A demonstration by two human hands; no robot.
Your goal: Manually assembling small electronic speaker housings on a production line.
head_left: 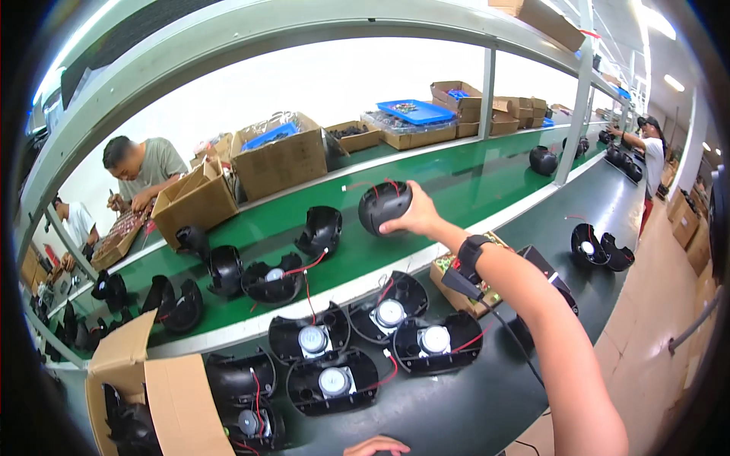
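Note:
My right hand is closed round a black ball-shaped speaker housing, held over the green conveyor belt. Thin red wires show at its top. At the lower edge, only part of my left hand shows, its fingers stretched out over the dark bench. Between the hands lie several black half shells, such as one open shell, each with a round silver speaker and red wires. A dark corded tool lies by my right forearm, over a small carton of parts.
An opened cardboard box with black shells stands at the near left. More shells sit along the belt. Cartons and a blue tray line its far side. A grey post rises at right. Co-workers work across the belt and at far right.

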